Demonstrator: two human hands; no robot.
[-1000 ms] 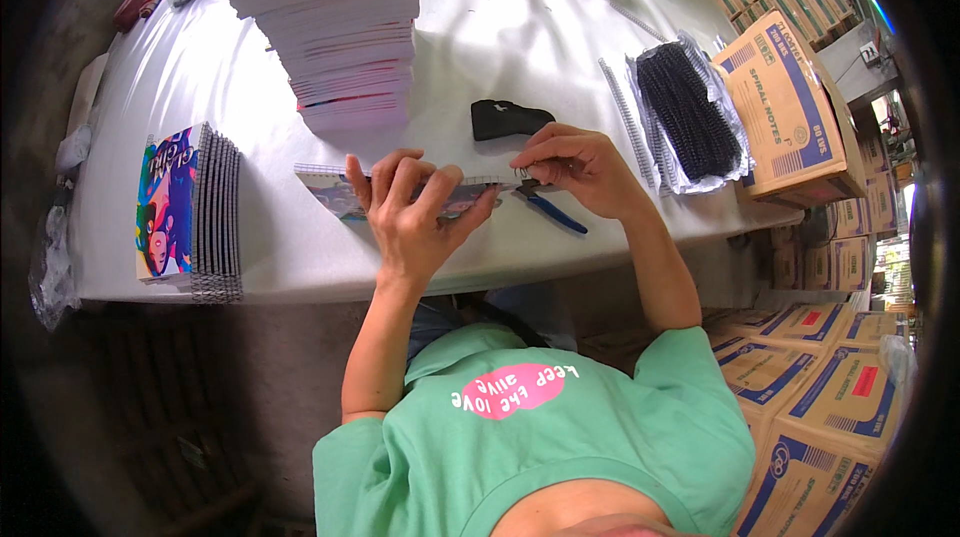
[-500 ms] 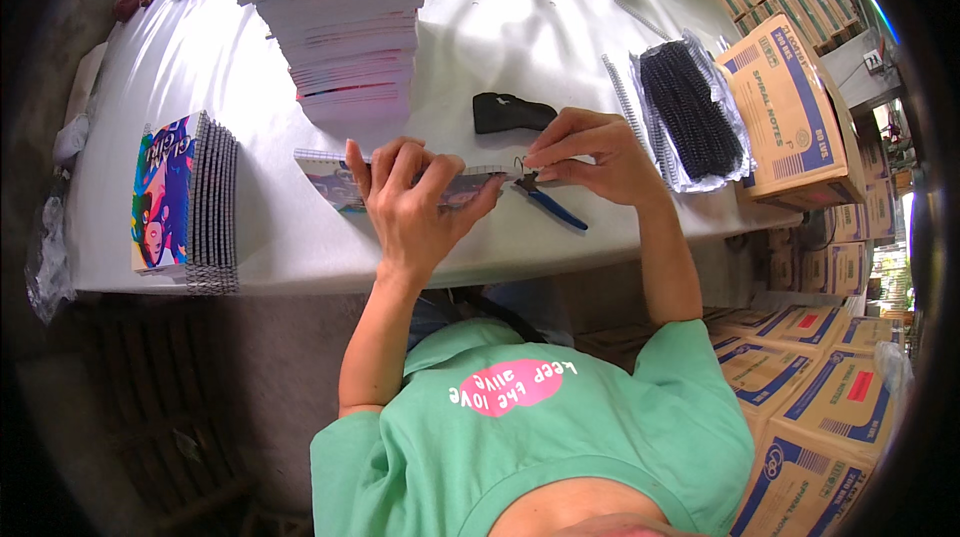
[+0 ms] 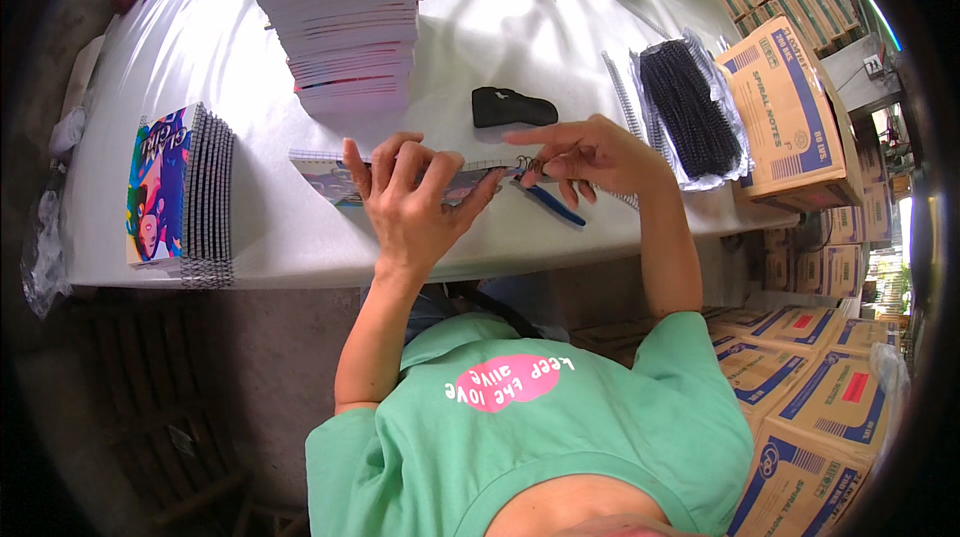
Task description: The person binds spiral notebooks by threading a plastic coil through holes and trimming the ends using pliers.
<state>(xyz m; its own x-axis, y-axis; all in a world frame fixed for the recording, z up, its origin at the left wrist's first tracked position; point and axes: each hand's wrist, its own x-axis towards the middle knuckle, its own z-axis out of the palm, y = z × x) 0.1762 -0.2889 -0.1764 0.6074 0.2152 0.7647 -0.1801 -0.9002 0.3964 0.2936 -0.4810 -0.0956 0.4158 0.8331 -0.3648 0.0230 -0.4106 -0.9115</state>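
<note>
Near the front edge of the white-cloth-covered desk (image 3: pixel 270 227), a thin notebook with a colourful printed cover (image 3: pixel 325 175) is being held on edge, its long top edge running from nine o'clock to three. It is clamped by the left hand (image 3: pixel 412 182), fingers arched along its upper edge and the thumb pressed low toward three o'clock. And at that three o'clock end, a small dark wire coil (image 3: pixel 528 167) is seen poking out! Right beside it the right hand (image 3: pixel 605 157) is poised, fingers spread apart, the index stretched out toward nine o'clock; whether the coil is touched by a fingertip cannot be told.

Now around the notebook: just below the coil, toward four o'clock, blue-handled pliers (image 3: pixel 553 205) are laid slantwise, their head partly hidden. At two o'clock a flat black pouch-like object (image 3: pixel 513 109) is set down. Toward eleven, a tall stack of white-edged paper blocks (image 3: pixel 350 37) is piled up. At nine, a row of spiral notebooks with a bright illustrated cover (image 3: pixel 160 187) is lined up. Between two and three, black plastic-looking spiral coils (image 3: pixel 692 107) are bundled in clear wrap, backed by a brown cardboard box (image 3: pixel 785 112).
</note>
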